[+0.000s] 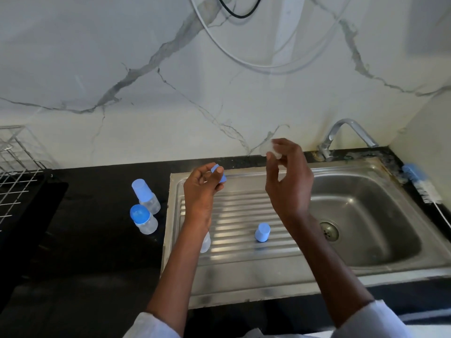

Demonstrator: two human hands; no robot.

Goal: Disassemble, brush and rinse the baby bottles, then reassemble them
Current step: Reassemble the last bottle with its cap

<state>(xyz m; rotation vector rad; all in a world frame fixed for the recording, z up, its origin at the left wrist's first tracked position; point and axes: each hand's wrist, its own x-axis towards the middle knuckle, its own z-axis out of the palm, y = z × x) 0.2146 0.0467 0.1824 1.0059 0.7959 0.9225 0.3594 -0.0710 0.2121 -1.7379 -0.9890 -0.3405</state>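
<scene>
I have one bottle apart and its pieces split between my hands, both raised over the draining board [234, 211]. My left hand [201, 191] pinches the blue screw ring [219, 173] between thumb and fingertips, the other fingers loosely curled behind it. My right hand [288, 176] holds a small clear piece [271, 148] at the fingertips, thumb and forefinger closed on it and the rest fanned open; it is pale against the pale wall, so I take it for the teat but cannot be sure. The blue cap [262, 232] of this bottle stands on the ribs at about six o'clock from my right hand, and the clear bottle body [205, 242] sits half hidden behind my left wrist. Two bottles wait still assembled on the dark counter at nine o'clock from the board: the nearer bottle [143, 219] and the farther bottle [145, 196] just beyond it. The bottle brush [422, 182] lies on the sink rim at three o'clock, past the basin [366, 215], with the tap [346, 135] at one o'clock. To do this well I should keep the ring and the clear piece fully separated, set them down on the ribbed board beside the cap where they cannot roll into the drain, and group one bottle's parts together so they match again later.
</scene>
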